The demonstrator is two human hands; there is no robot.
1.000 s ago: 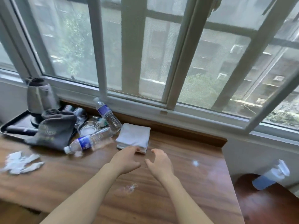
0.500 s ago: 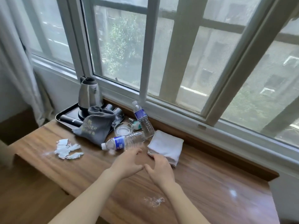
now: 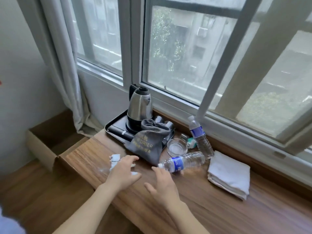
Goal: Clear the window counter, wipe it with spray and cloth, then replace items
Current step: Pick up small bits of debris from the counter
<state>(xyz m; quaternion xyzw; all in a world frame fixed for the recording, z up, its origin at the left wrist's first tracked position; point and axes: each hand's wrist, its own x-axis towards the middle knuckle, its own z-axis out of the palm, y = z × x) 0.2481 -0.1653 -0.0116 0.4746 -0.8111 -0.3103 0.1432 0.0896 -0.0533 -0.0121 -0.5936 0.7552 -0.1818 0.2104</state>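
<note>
My left hand [image 3: 124,173] hovers open over crumpled white paper scraps [image 3: 114,159] near the left end of the wooden counter [image 3: 211,205]. My right hand [image 3: 163,181] is open too, its fingertips just short of the cap of a water bottle [image 3: 183,162] that lies on its side. A second water bottle [image 3: 200,137] leans against the window ledge. A folded white cloth [image 3: 229,176] lies to the right. A steel kettle [image 3: 139,105] stands on a black tray [image 3: 116,125], with a grey drawstring bag [image 3: 146,146] draped over the tray's edge.
A glass ashtray [image 3: 177,146] and a small green-and-white object [image 3: 191,143] sit between the bag and the leaning bottle. A curtain [image 3: 67,65] hangs at the left. An open cardboard box [image 3: 43,142] stands on the floor beside the counter's left end.
The view has swung left, and the spray bottle at the right has gone out of sight. Both hands moved left from the white cloth toward the paper scraps and the lying bottle.
</note>
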